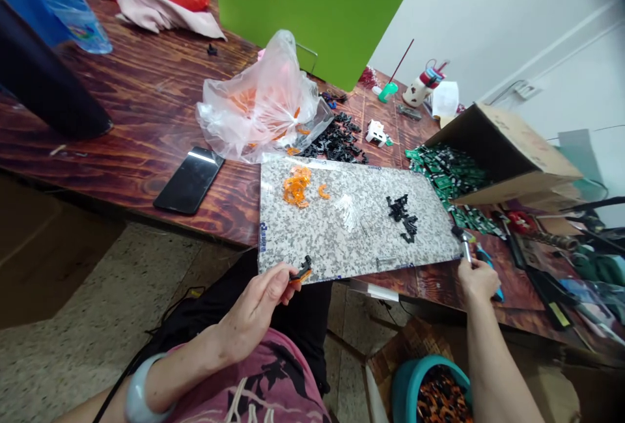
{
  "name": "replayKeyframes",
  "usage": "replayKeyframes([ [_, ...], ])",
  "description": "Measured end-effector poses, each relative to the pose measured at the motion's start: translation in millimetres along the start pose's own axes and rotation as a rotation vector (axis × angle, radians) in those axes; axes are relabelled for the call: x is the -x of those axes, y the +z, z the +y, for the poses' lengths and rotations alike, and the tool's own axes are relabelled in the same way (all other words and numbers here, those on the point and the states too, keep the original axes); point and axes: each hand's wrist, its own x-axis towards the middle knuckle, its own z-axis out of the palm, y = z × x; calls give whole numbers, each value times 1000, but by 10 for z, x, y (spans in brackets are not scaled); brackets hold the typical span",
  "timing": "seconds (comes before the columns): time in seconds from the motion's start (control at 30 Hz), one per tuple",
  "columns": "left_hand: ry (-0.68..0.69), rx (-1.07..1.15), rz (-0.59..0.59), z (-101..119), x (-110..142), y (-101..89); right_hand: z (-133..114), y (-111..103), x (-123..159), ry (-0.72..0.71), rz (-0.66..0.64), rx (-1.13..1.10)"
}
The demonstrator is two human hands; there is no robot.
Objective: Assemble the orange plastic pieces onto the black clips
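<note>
The left hand pinches a small plastic part between thumb and fingers, the piece black with an orange strip along one side, its shape partly hidden by the fingertips. The right hand closes around a slim metal-shafted tool, which stands tilted up out of the fist with a stubby black head at the top, though from here you can't make out what kind of tool it is
</note>
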Motion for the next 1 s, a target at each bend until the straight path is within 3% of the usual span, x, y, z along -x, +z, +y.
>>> replayKeyframes([
  [0.2, -108, 149, -40, 13, -104, 80, -48, -44, -66, -45, -45, -19],
  [0.33, -153, 252, -81, 15, -157, 131, -360, -238, 197, -194, -37, -115],
  [0.43, -205, 307, -116, 41, -194, 173, -778, -514, 765, -398, -147, -296],
  [0.5, -239, 324, -142, 63, -218, 206, -1082, -739, 1268, -665, -401, -603],
  [0.57, -267, 311, -184, 76, -232, 242, -1331, -934, 1762, -840, -606, -737],
  [0.67, -306, 221, -268, 56, -221, 287, -1498, -1050, 2322, -900, -745, -898],
  [0.77, -394, 47, -349, -25, -186, 292, -1356, -929, 2584, -754, -769, -936],
  [0.83, -421, -81, -439, -99, -172, 269, -1068, -779, 2605, -577, -690, -857],
  [0.9, -424, -168, -529, -168, -162, 235, -621, -634, 2551, -346, -550, -754],
  [1.0, -423, -245, -563, -233, -143, 177, 251, -491, 2470, 11, -319, -593],
])
